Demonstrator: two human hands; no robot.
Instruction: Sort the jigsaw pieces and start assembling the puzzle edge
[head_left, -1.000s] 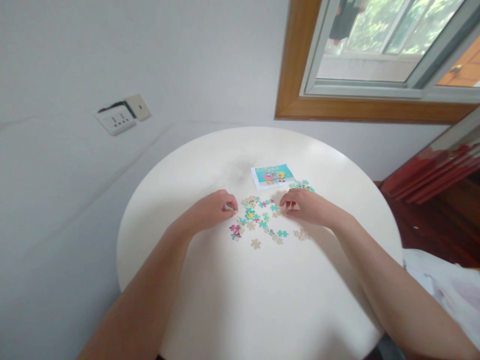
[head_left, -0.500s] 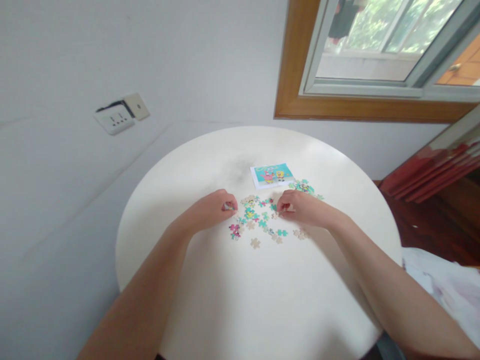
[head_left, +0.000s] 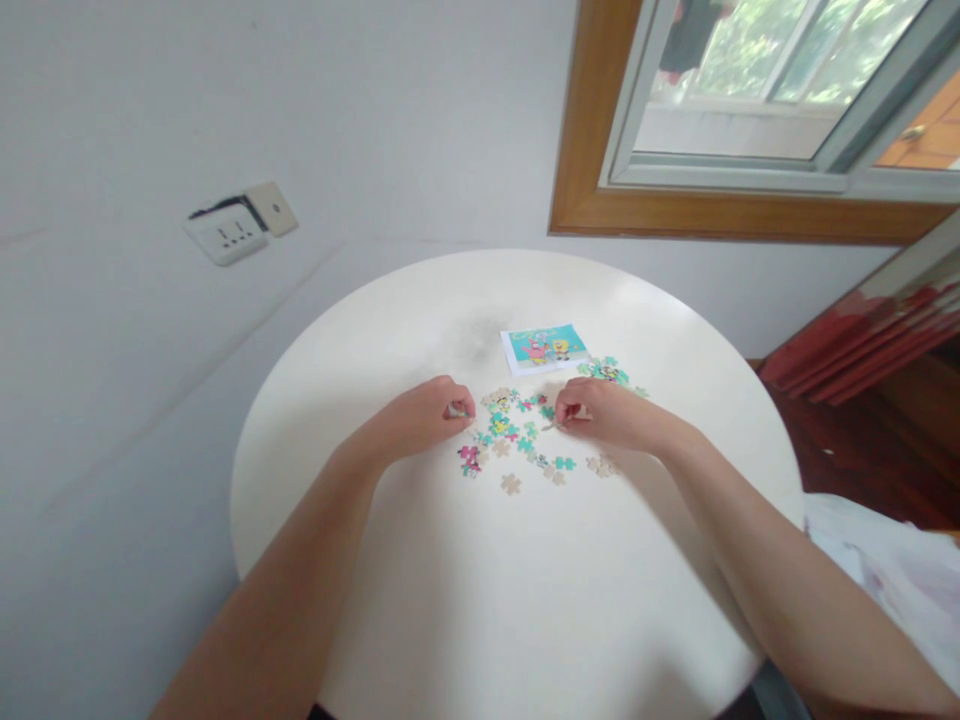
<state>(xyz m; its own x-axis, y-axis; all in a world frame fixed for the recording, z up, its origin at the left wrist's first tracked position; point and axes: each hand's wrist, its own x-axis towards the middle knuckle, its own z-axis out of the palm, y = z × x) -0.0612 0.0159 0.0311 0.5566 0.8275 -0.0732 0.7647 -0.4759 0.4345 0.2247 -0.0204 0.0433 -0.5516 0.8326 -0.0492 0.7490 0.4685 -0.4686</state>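
Several loose jigsaw puzzle pieces [head_left: 499,426], teal, pink, yellow and beige, lie scattered on the white round table [head_left: 480,570]. At the left edge of the scatter, my left hand [head_left: 444,408] is closed in a pinch on a small puzzle piece, mostly hidden by the fingers. Across from it, my right hand [head_left: 589,408] pinches a beige puzzle piece [head_left: 550,426] by its edge, low over the table. Behind my right hand is a pile of teal pieces [head_left: 606,370]. A picture card [head_left: 546,348] with pink and yellow cartoon figures lies beyond the pieces.
The table's far edge runs close to the wall, which carries a socket [head_left: 229,232]. A wood-framed window [head_left: 589,212] is at the upper right. Red curtain fabric [head_left: 870,325] hangs at the right, and white fabric [head_left: 877,555] lies beside the table.
My right hand has shifted very slightly, and the beige piece at its fingertips now shows more clearly. My left hand holds its place.
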